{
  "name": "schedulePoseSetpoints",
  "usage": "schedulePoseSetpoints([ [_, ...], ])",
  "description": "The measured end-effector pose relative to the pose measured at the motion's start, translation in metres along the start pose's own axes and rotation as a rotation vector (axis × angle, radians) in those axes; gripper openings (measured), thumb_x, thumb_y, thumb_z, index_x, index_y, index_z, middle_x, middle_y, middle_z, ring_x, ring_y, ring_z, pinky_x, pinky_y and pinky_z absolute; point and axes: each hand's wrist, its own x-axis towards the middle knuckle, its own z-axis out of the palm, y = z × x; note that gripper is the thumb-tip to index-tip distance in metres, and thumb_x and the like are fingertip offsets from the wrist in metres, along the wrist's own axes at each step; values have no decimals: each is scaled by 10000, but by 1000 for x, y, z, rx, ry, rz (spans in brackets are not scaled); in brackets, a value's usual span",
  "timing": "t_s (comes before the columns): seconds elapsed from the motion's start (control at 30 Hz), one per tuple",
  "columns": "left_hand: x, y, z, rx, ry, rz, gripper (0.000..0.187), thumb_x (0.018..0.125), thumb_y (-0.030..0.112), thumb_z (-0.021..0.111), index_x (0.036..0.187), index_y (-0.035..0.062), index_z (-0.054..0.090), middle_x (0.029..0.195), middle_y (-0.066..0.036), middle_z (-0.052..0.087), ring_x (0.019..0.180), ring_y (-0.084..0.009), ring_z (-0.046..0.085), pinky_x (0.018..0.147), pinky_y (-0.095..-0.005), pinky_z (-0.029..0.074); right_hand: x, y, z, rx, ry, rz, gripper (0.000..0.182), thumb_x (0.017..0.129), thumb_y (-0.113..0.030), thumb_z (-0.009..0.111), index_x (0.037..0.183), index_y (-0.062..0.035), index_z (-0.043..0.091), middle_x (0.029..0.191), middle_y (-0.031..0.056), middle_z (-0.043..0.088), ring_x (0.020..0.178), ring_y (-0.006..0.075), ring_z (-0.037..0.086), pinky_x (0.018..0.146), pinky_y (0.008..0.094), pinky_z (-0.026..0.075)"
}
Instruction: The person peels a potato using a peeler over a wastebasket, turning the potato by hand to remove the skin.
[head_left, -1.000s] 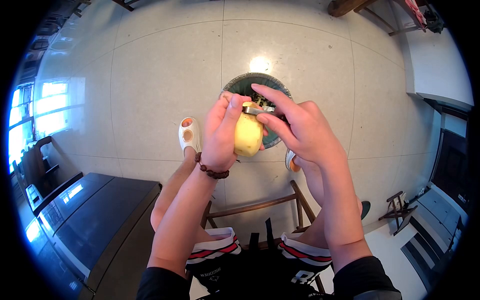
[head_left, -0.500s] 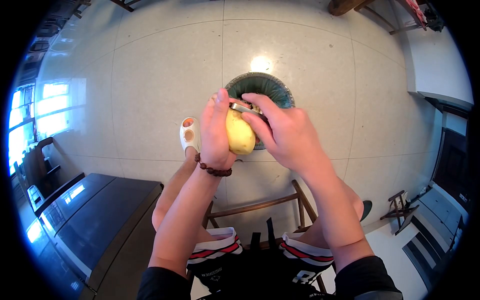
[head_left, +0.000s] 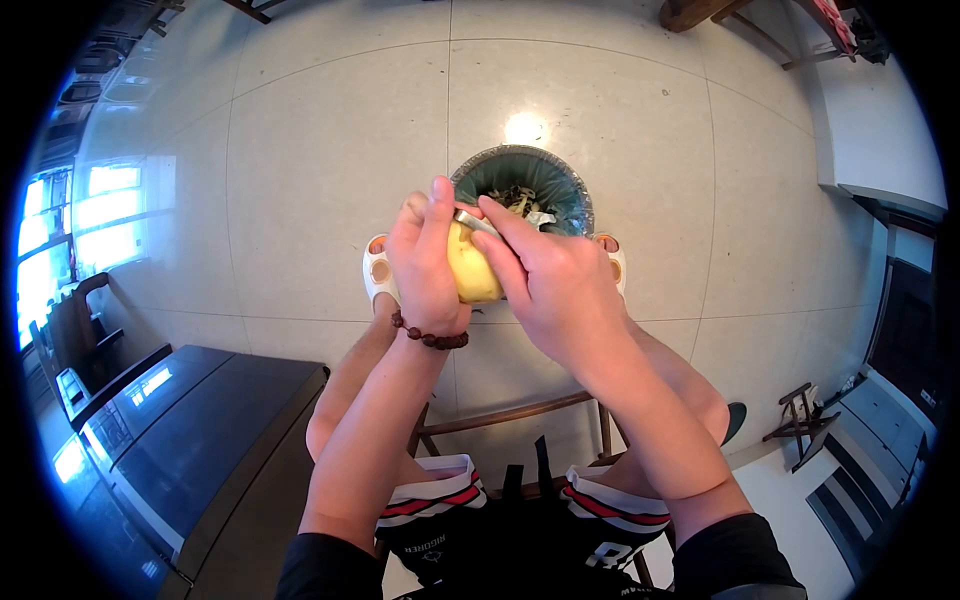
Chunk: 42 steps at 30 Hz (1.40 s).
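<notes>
A peeled yellow potato [head_left: 474, 268] is cupped upright in my left hand [head_left: 425, 265], whose fingers wrap its left side; a dark beaded bracelet circles that wrist. My right hand [head_left: 550, 270] pinches a small metal peeler [head_left: 474, 221], which lies against the potato's upper end. Part of the peeler is hidden by the fingers. Beneath and beyond both hands stands a round bin [head_left: 584, 186] with a green liner, holding dark and pale peelings [head_left: 516, 198] and a whitish scrap.
A dark glossy table [head_left: 200, 430] stands at the lower left. Around my legs is a wooden chair frame [head_left: 520, 412]. My feet in white shoes flank the bin. A small wooden stool [head_left: 800, 425] is at the right, with wooden furniture at the top right.
My right hand has shifted slightly left and down with the peeler. The peelings in the bin now show, as does my right shoe. The potato is a little lower and tilted differently.
</notes>
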Motion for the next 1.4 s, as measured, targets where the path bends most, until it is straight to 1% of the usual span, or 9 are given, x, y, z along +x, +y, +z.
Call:
schedulePoseSetpoints([
  [0.2, -1, 7, 7, 19, 26, 17, 359, 1100, 331, 603, 835, 89, 592, 776, -54, 679, 661, -107, 619, 618, -274, 528, 0, 2, 4, 131, 7, 30, 299, 1016, -279, 672, 1189, -49, 756, 658, 183, 690, 583, 355, 704, 551, 429, 552],
  [0.27, -1, 9, 8, -42, 2, 23, 340, 1055, 235, 694, 789, 121, 515, 783, -68, 704, 663, -89, 629, 588, -241, 507, 0, 0, 4, 181, -16, 81, 296, 1012, -280, 676, 1187, -64, 776, 635, 181, 676, 575, 345, 699, 551, 420, 543],
  [0.7, 0, 8, 0, -47, -32, -16, 329, 1029, 159, 713, 792, 135, 487, 810, -3, 635, 696, -55, 568, 600, -219, 455, 2, -3, -2, 264, -88, 200, 297, 984, -321, 712, 1159, -103, 813, 580, 149, 643, 520, 304, 660, 533, 391, 520],
  [0.9, -1, 16, 6, -37, -72, -19, 239, 1033, 228, 712, 947, 82, 545, 839, -12, 649, 736, -83, 608, 636, -244, 491, 5, -1, -6, 271, -104, 207, 314, 965, -359, 737, 1083, -82, 825, 588, 153, 645, 528, 306, 667, 537, 385, 524],
  [1.0, -1, 17, 6, 36, -130, 1, 290, 1064, 334, 656, 988, 72, 559, 840, -46, 666, 755, -137, 670, 667, -271, 538, 7, 2, -9, 272, -72, 198, 334, 939, -385, 767, 985, -58, 819, 583, 154, 638, 519, 302, 658, 534, 376, 516],
  [1.1, 2, 15, 3, -139, -168, -115, 380, 1080, 446, 589, 997, 76, 564, 836, -94, 680, 762, -213, 719, 672, -329, 588, 11, 9, -16, 243, -122, 241, 375, 918, -410, 786, 905, -35, 796, 584, 157, 637, 516, 309, 638, 531, 373, 504],
  [1.2, 4, 20, 1, -144, -109, -230, 430, 1082, 507, 549, 1003, 85, 567, 829, -126, 685, 757, -268, 736, 645, -381, 607, 13, 19, -18, 216, -119, 253, 346, 898, -370, 819, 909, -26, 783, 561, 108, 592, 481, 220, 570, 514, 346, 464],
  [1.27, 0, 25, 2, -44, -122, -315, 482, 1113, 543, 454, 987, 101, 600, 842, -73, 695, 745, -213, 696, 650, -333, 587, 13, 23, -20, 429, -101, 323, 241, 892, -176, 845, 1059, -7, 805, 588, -57, 448, 565, 29, 384, 513, 252, 313],
  [1.4, 2, 17, 1, 14, -165, -297, 550, 1105, 598, 408, 973, 97, 592, 876, -103, 711, 683, -254, 711, 573, -372, 604, 16, 19, -26, 634, -164, 355, 232, 871, -110, 850, 1067, 1, 793, 622, -83, 460, 578, 23, 400, 533, 239, 316],
])
